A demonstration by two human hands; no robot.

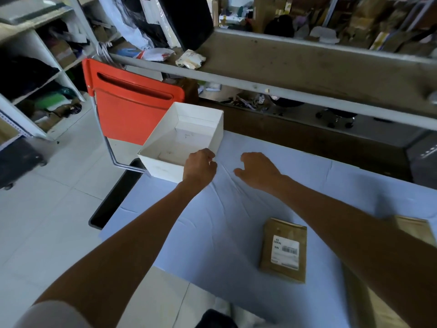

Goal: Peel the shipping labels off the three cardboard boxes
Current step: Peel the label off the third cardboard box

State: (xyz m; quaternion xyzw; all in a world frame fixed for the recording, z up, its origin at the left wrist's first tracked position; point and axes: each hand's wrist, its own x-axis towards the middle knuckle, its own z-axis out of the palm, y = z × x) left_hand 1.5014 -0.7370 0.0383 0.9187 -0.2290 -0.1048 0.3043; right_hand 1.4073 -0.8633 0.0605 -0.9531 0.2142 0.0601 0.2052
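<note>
Labelled cardboard box (282, 250) lies back toward the person, nearer the slack, empty right hand (259, 171); left hand (199, 165) is curled, its contents unclear.

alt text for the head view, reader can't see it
Two arms reach over a blue-covered table: the left hand, fingers curled, at the near rim of an open white box, the right hand open beside it. Nearer lies a brown cardboard box, shipping label still on.

Red chair (132, 102) beside cloth-covered tabletop (212, 233); white open box (163, 170) on far-left corner; cluttered shelves (42, 74) left; grey rail (260, 88) beyond.
</note>
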